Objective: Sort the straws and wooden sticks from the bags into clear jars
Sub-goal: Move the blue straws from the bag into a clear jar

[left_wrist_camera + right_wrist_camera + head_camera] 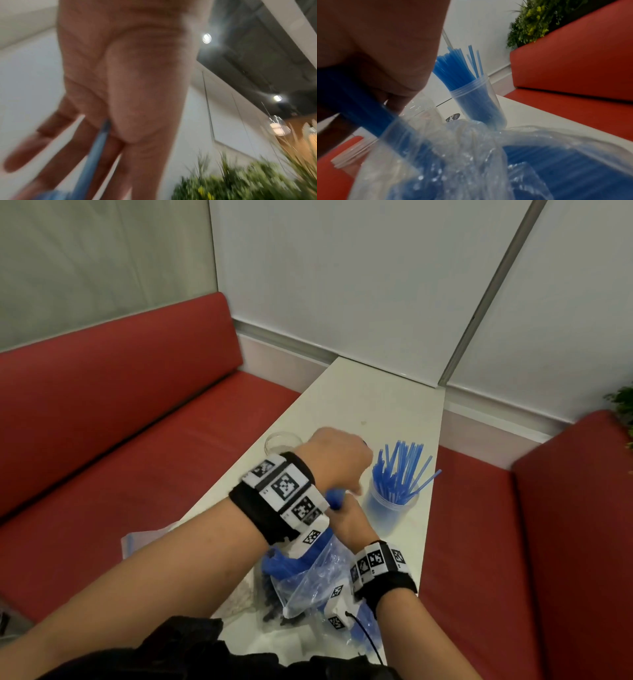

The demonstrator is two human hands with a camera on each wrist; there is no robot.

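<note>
A clear jar (pixel 390 508) (pixel 477 102) with several blue straws stands on the white table (pixel 376 405). My right hand (pixel 349 518) (pixel 376 47) grips a bundle of blue straws (pixel 334 498) (pixel 364 108) that sticks out of a clear plastic bag (pixel 308 577) (pixel 471 155) near the front edge. My left hand (pixel 342 460) (pixel 137 94) hovers just left of the straw jar. Its thumb pins a single blue straw (pixel 92 155) against the fingers. An empty clear jar (pixel 281 441) (pixel 423 108) stands behind the left wrist.
Red bench seats (pixel 137 440) flank the narrow table on both sides. A second bag with pale contents (pixel 236 594) lies at the front left, next to some dark pieces (pixel 274 607). A green plant (pixel 621 405) stands at the far right.
</note>
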